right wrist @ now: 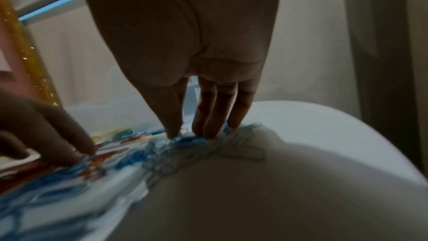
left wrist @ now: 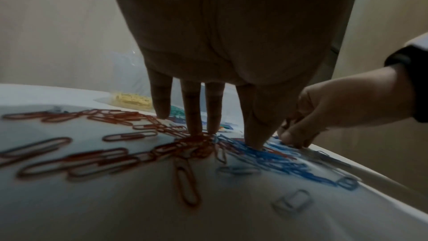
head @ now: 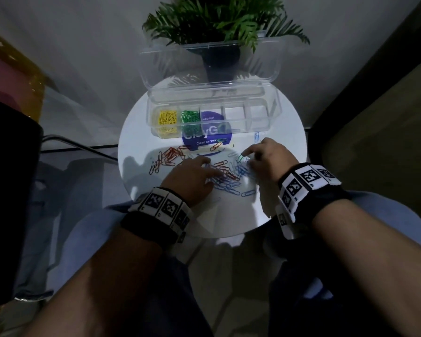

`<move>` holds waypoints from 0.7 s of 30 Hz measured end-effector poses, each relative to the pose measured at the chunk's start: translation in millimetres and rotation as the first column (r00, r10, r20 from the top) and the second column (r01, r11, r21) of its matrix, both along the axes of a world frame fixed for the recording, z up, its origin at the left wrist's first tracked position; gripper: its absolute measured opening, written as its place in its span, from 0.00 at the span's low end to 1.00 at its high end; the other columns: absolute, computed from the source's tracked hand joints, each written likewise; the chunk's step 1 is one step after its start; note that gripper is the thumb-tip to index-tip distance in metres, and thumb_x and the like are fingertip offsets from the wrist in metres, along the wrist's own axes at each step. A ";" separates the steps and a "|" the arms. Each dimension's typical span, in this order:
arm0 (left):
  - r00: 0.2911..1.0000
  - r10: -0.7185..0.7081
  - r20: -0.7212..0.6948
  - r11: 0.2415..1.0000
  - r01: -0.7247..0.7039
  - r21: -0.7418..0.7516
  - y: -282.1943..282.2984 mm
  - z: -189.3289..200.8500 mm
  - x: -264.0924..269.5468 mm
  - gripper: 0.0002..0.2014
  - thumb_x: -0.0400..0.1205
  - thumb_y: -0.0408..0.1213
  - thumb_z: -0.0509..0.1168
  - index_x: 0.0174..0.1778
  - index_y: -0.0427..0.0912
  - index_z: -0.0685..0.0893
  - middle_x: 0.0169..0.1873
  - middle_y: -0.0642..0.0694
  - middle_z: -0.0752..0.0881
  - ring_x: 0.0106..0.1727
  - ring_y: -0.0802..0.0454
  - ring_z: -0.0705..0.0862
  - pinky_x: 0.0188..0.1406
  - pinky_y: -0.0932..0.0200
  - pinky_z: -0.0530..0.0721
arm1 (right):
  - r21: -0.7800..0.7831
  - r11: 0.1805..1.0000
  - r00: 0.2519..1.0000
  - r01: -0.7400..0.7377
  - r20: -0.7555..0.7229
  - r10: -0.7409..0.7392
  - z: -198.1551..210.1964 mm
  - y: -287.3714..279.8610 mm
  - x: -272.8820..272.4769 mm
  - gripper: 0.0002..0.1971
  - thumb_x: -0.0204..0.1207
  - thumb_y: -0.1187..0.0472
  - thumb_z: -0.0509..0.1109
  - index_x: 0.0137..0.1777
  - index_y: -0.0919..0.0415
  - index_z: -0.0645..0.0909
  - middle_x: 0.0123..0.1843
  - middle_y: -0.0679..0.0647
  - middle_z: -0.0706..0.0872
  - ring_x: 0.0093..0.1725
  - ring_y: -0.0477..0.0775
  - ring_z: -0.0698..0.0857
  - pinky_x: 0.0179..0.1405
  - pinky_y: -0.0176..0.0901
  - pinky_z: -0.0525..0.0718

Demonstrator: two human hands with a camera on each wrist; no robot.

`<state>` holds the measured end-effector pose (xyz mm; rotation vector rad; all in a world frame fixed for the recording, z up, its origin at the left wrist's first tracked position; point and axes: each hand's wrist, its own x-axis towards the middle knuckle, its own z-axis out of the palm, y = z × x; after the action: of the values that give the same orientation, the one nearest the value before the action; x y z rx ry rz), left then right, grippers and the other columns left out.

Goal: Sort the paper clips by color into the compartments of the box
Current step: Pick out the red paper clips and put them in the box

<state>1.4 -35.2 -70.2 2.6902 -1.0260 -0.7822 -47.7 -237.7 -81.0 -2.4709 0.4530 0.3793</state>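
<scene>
A: Starting at the left, what lies on the round white counter (head: 277, 215)?

B: Loose red paper clips (head: 168, 154) scattered at the left side. Next comes the left hand (head: 192, 178), fingers straight and spread, fingertips (left wrist: 197, 129) pressing down where red clips meet the blue paper clips (head: 231, 183). It grips nothing.

A: And the box?

B: The clear compartment box (head: 260, 117) stands at the far side of the counter, lid raised behind it. Its leftmost compartment holds yellow paper clips (head: 167, 117), the next one green paper clips (head: 190, 116). The compartments further right look bare of clips. A blue round sticker (head: 207, 139) shows under and in front of the box.

A: Further right?

B: The right hand (head: 265, 158) sits just beside the blue pile, fingers extended downward, tips touching clips on the counter. 1 green clip (head: 240, 158) lies at its fingertips; whether it is pinched I cannot tell, the wrist view being blurred.

A: Behind everything?

B: A potted fern (head: 219, 18) behind the box.
</scene>
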 end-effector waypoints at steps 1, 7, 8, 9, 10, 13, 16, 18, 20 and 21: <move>1.000 0.029 -0.005 1.000 -0.029 -0.007 2.6 0.5 2.6 0.17 0.82 0.43 0.61 0.66 0.62 0.79 0.75 0.50 0.69 0.74 0.48 0.69 0.71 0.52 0.70 | -0.022 1.000 1.000 0.004 0.001 -0.004 -0.4 -0.3 1.5 0.13 0.76 0.64 0.65 0.55 0.54 0.86 0.58 0.60 0.78 0.59 0.60 0.81 0.57 0.42 0.76; 0.986 0.166 0.026 0.980 -0.162 -0.112 16.0 1.4 12.3 0.14 0.81 0.42 0.64 0.61 0.53 0.85 0.70 0.47 0.75 0.71 0.49 0.72 0.71 0.53 0.70 | -0.077 0.997 0.996 -0.008 0.087 0.015 2.9 -4.7 11.3 0.08 0.75 0.61 0.68 0.49 0.59 0.87 0.55 0.62 0.79 0.53 0.61 0.82 0.51 0.44 0.77; 0.982 0.184 0.038 0.975 -0.178 -0.130 16.4 1.8 12.5 0.14 0.80 0.42 0.65 0.61 0.53 0.85 0.70 0.47 0.75 0.72 0.49 0.72 0.71 0.54 0.69 | -0.096 0.995 0.997 -0.042 0.067 0.049 2.5 -3.0 12.8 0.08 0.74 0.61 0.67 0.49 0.58 0.87 0.56 0.61 0.79 0.53 0.61 0.82 0.52 0.45 0.79; 0.979 0.200 0.048 0.971 -0.192 -0.143 16.9 2.3 12.7 0.14 0.80 0.42 0.65 0.61 0.53 0.85 0.70 0.48 0.75 0.72 0.49 0.72 0.71 0.55 0.69 | -0.117 0.990 0.995 -0.078 0.046 0.084 1.8 -1.1 13.9 0.08 0.74 0.61 0.67 0.49 0.58 0.87 0.56 0.61 0.78 0.54 0.62 0.82 0.53 0.47 0.80; 0.976 0.212 0.054 0.968 -0.202 -0.148 17.5 2.7 13.1 0.14 0.80 0.41 0.65 0.61 0.52 0.85 0.70 0.48 0.75 0.72 0.49 0.72 0.71 0.55 0.69 | -0.133 0.986 0.993 -0.106 0.030 0.110 2.1 0.2 15.2 0.08 0.74 0.61 0.67 0.49 0.57 0.86 0.56 0.60 0.78 0.54 0.61 0.82 0.53 0.47 0.80; 0.974 0.220 0.055 0.972 -0.215 -0.090 21.0 2.4 15.2 0.14 0.81 0.43 0.63 0.62 0.52 0.84 0.69 0.47 0.76 0.71 0.49 0.72 0.69 0.54 0.71 | -0.160 0.976 0.989 -0.147 -0.016 0.146 2.6 0.7 18.3 0.09 0.74 0.59 0.69 0.52 0.57 0.85 0.58 0.58 0.78 0.56 0.61 0.81 0.53 0.44 0.77; 0.968 0.246 0.045 0.969 -0.244 -0.044 25.1 1.2 17.7 0.14 0.82 0.44 0.62 0.62 0.53 0.84 0.68 0.49 0.76 0.71 0.49 0.72 0.68 0.52 0.72 | -0.155 0.977 0.988 -0.148 -0.062 0.140 1.7 1.2 18.9 0.09 0.72 0.59 0.71 0.50 0.63 0.84 0.59 0.61 0.76 0.55 0.64 0.82 0.51 0.44 0.77; 0.961 0.271 0.048 0.962 -0.269 -0.054 27.7 0.7 18.3 0.13 0.81 0.45 0.62 0.61 0.54 0.84 0.67 0.50 0.77 0.70 0.49 0.73 0.67 0.52 0.73 | -0.148 0.979 0.987 -0.144 -0.100 0.130 0.8 1.9 17.7 0.12 0.74 0.58 0.71 0.52 0.66 0.82 0.61 0.63 0.74 0.56 0.65 0.81 0.55 0.46 0.76; 0.958 0.283 0.050 0.958 -0.280 -0.068 29.9 1.8 17.1 0.13 0.81 0.46 0.62 0.60 0.54 0.84 0.67 0.50 0.77 0.70 0.49 0.74 0.67 0.52 0.73 | -0.122 0.984 0.987 -0.129 -0.109 0.116 0.6 1.4 15.1 0.13 0.77 0.57 0.68 0.54 0.68 0.81 0.61 0.65 0.75 0.57 0.65 0.80 0.57 0.46 0.75; 0.957 0.287 0.050 0.956 -0.283 -0.077 31.1 2.2 16.2 0.13 0.81 0.47 0.63 0.60 0.54 0.85 0.67 0.50 0.77 0.69 0.49 0.75 0.67 0.52 0.73 | -0.093 0.990 0.992 -0.104 -0.081 0.097 1.1 0.8 13.8 0.13 0.77 0.57 0.67 0.53 0.67 0.81 0.59 0.64 0.77 0.57 0.64 0.81 0.55 0.44 0.74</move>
<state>17.7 -4.2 -68.0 2.7304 -0.6390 -0.6013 -33.9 -236.9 -79.9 -2.5872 0.3867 0.5051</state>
